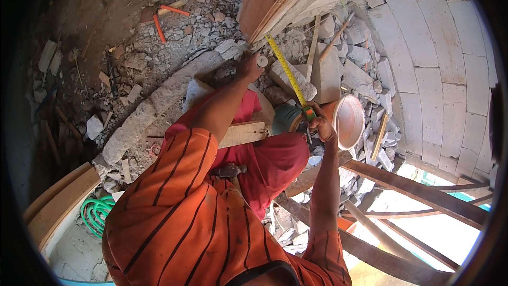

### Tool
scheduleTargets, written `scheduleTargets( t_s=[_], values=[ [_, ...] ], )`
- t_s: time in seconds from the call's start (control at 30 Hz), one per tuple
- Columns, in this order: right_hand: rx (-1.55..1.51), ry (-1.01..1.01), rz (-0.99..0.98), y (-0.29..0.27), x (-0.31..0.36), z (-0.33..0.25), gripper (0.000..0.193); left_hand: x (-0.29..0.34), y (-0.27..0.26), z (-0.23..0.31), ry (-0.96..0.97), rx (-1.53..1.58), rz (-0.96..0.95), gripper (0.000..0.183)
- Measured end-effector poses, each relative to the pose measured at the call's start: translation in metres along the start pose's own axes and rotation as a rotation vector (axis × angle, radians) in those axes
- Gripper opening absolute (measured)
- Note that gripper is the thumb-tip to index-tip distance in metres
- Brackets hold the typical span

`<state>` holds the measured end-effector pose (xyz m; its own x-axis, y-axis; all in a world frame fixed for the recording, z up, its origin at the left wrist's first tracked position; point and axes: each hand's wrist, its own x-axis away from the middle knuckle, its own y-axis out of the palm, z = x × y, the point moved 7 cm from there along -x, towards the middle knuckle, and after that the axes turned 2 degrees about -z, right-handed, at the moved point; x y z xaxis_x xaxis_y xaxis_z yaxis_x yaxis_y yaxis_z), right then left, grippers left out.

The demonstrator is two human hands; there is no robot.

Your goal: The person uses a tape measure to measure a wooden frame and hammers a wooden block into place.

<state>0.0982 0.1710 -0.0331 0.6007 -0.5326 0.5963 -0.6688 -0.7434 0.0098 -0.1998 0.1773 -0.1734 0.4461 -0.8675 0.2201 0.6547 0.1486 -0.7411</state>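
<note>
My right hand [321,125] is closed round the green and orange case of a tape measure [291,76]. Its yellow blade stretches up and away to the lower edge of a brown wooden frame [253,18] by the wall. My left hand [247,68] is closed close to that edge, left of the blade. A round pale end [262,61] of something shows at its fingers; the rest is hidden. Across my lap lies a hammer [229,170], its handle mostly out of sight. A wooden board [242,134] sits between my red-clad legs.
An orange bucket [350,122] and a teal bucket [286,117] stand beside my right hand. Broken concrete [153,103] covers the ground. A block wall [423,63] rises at the right. Long beams [413,190] cross at lower right. Green hose [96,216] lies coiled at left.
</note>
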Motion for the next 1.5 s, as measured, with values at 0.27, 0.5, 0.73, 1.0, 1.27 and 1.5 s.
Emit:
scheduleTargets(
  t_s=[0.27,0.5,0.73,1.0,1.27,1.5],
  values=[
    [0.007,0.033,0.004,0.002,0.0,-0.002,0.068,0.0,-0.001,-0.001,0.009,0.011,-0.003,0.064],
    [0.088,0.079,0.034,-0.002,0.001,-0.004,0.072,0.0,-0.002,0.001,0.041,0.038,0.024,0.065],
    [0.111,0.077,0.029,0.002,0.007,-0.015,0.073,-0.002,0.0,-0.005,0.038,0.076,0.052,0.066],
    [0.127,0.099,0.05,-0.006,0.006,-0.01,0.072,0.001,0.0,-0.001,0.007,0.007,0.024,0.069],
    [0.186,0.067,0.051,-0.006,0.009,-0.021,0.064,-0.001,0.0,-0.005,-0.007,0.068,-0.024,0.07],
    [0.201,0.048,0.055,-0.005,0.013,-0.027,0.062,0.0,-0.003,-0.002,0.017,0.046,0.019,0.066]
  ],
)
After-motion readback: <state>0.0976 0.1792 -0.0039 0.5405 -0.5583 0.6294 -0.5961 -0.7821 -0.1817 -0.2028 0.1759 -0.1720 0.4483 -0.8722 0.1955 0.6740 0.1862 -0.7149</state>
